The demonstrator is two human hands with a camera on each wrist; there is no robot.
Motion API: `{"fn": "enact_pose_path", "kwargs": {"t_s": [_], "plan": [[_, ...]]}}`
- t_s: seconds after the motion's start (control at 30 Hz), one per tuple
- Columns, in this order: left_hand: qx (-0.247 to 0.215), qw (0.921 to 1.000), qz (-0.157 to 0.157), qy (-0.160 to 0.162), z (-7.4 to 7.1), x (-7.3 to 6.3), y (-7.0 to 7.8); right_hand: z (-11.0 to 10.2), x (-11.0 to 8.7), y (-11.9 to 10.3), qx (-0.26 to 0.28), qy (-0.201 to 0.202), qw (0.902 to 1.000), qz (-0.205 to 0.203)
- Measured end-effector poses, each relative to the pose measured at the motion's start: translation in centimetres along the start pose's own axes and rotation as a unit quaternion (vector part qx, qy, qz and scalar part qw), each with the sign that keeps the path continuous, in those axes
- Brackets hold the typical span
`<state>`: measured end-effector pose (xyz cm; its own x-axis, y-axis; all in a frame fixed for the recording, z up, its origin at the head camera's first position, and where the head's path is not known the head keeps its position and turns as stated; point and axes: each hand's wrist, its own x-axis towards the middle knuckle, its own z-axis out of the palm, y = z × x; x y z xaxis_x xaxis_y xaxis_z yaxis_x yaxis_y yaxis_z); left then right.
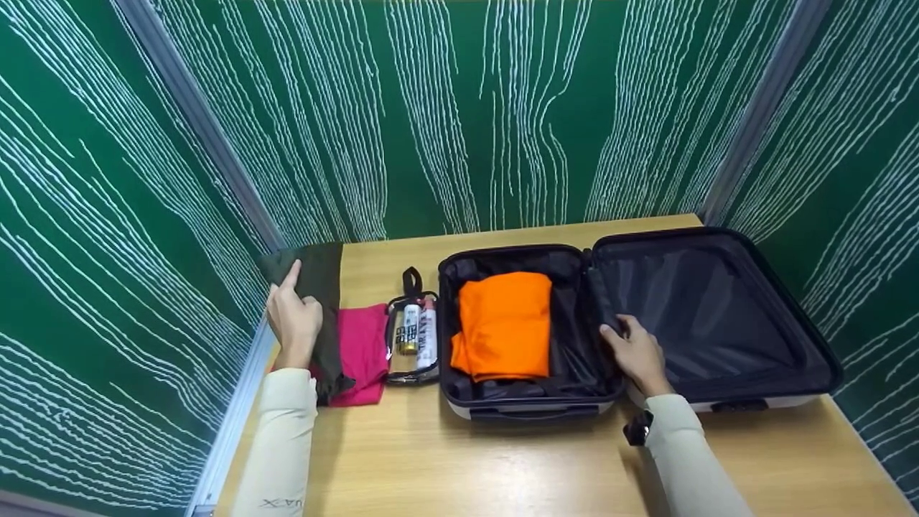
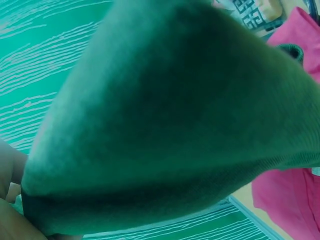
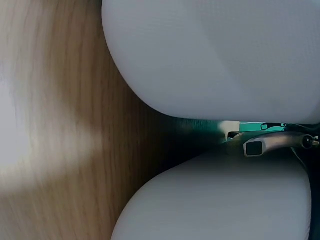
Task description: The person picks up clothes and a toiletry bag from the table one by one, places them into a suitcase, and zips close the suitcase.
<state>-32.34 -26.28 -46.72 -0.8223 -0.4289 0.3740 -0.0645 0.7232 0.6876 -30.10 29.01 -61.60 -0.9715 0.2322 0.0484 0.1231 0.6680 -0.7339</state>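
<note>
My left hand (image 1: pixel 293 319) grips a dark green folded cloth (image 1: pixel 319 280) at the left, index finger extended over it. In the left wrist view the raised cloth (image 2: pixel 165 110) fills most of the picture, with part of the hand (image 2: pixel 15 200) at its lower-left edge. Beneath and beside it lies a pink folded cloth (image 1: pixel 362 352). An open suitcase (image 1: pixel 535 413) lies flat, an orange folded garment (image 1: pixel 506 327) in its left half. My right hand (image 1: pixel 637 355) holds the inner rim of the right half; some fingers are hidden. That hand is outside the right wrist view.
Between the pink cloth and the suitcase lies a clear black-edged pouch (image 1: pixel 413 377) containing small bottles or tubes. The suitcase's right half (image 1: pixel 703 316) has a dark lining. A wooden table (image 1: pixel 502 467) supports everything, enclosed by green panels (image 1: pixel 502 108) with white lines.
</note>
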Motion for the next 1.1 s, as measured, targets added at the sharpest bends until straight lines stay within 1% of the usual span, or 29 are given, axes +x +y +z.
{"fn": "enact_pose_path", "kwargs": {"t_s": [0.33,0.5,0.67,0.83,1.1], "plan": [[-0.006,0.9999,0.012,0.002,-0.1,-0.2,0.6,0.0,0.1,0.2,-0.006,0.005,0.9999,-0.013],[-0.010,0.9999,0.011,-0.001,0.1,-0.1,0.9,0.0,0.1,0.2,-0.006,0.008,0.9999,-0.013],[-0.017,0.9996,0.021,0.005,0.2,-0.1,1.3,0.0,0.1,0.2,-0.005,0.008,0.9999,-0.010],[-0.024,0.9994,0.024,0.009,0.4,-0.2,1.4,0.0,0.1,0.2,-0.005,0.007,0.9999,-0.008],[-0.030,0.9992,0.024,0.007,0.5,-0.3,2.0,-0.1,0.1,0.1,-0.005,0.001,1.0000,-0.003]]}}
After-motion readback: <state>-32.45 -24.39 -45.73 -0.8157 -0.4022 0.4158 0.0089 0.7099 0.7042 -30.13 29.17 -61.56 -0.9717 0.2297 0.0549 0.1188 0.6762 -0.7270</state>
